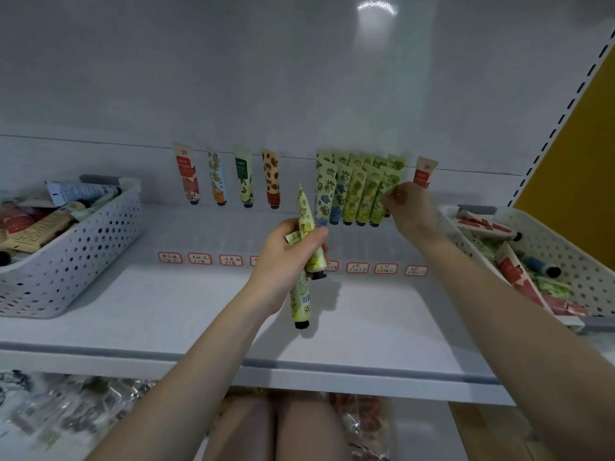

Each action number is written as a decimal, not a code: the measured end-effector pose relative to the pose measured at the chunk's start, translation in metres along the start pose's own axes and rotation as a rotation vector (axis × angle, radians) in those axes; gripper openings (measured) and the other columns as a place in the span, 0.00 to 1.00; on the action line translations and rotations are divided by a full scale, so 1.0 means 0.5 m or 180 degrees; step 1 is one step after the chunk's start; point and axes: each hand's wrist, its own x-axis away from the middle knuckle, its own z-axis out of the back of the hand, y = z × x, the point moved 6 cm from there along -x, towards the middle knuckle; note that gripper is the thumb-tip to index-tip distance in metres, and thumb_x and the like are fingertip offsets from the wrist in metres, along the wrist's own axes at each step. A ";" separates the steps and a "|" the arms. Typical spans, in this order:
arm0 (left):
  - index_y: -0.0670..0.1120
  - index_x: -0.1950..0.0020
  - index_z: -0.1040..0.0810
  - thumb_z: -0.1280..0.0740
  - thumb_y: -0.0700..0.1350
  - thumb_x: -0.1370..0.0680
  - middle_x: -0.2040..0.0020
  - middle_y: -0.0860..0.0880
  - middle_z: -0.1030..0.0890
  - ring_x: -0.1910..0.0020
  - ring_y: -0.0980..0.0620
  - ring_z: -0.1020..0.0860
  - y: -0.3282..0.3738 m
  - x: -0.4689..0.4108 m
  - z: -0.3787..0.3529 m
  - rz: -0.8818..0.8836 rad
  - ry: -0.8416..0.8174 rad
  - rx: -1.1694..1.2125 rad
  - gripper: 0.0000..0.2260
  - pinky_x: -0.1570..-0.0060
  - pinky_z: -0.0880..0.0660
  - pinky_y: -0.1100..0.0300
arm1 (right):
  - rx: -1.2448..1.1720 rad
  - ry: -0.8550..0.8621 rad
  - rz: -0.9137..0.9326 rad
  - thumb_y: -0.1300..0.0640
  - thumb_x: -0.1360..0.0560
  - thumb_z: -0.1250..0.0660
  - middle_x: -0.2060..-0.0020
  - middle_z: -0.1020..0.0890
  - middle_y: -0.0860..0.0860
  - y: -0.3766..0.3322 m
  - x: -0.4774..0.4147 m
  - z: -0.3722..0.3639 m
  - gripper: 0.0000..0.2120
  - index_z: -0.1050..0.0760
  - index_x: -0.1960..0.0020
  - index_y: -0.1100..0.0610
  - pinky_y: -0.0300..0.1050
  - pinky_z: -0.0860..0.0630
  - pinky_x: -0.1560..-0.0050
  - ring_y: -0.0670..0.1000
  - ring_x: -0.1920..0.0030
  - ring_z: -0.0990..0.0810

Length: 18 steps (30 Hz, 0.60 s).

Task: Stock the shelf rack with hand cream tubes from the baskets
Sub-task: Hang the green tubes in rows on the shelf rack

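Note:
My left hand [293, 252] grips a small bunch of green hand cream tubes [304, 261] above the white shelf [166, 304]. My right hand [411, 207] pinches the rightmost green tube [386, 191] in a packed row of blue and green tubes [349, 191] standing against the rack's back wall. Further left stand single tubes: a red one [188, 174], an orange-patterned one [216, 178], a green one [244, 179] and a brown-patterned one [271, 179]. Another red tube [424, 173] stands behind my right hand. Two white perforated baskets hold more tubes, one at the left [76, 254], one at the right [565, 261].
Red-bordered price labels [199, 258] line a strip across the middle of the shelf. A slotted upright [562, 118] and a yellow panel [585, 154] bound the rack on the right. Below the shelf edge lie bagged goods [66, 410].

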 end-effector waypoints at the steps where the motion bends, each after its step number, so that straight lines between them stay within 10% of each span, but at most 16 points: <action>1: 0.46 0.53 0.25 0.34 0.42 0.23 0.65 0.48 0.21 0.70 0.57 0.23 0.000 0.000 -0.001 -0.0007 -0.0018 0.0002 0.01 0.68 0.24 0.65 | 0.0018 -0.0003 0.0013 0.63 0.23 0.38 0.62 0.23 0.69 0.000 -0.001 0.000 0.13 0.27 0.57 0.75 0.36 0.43 0.74 0.67 0.59 0.25; 18: 0.49 0.52 0.24 0.32 0.44 0.24 0.63 0.50 0.19 0.65 0.56 0.21 -0.008 0.001 0.001 0.0042 -0.0051 -0.0013 0.03 0.63 0.23 0.63 | 0.0169 -0.0141 0.0072 0.62 0.22 0.39 0.65 0.27 0.56 -0.008 -0.010 -0.013 0.08 0.30 0.61 0.62 0.42 0.40 0.70 0.52 0.68 0.31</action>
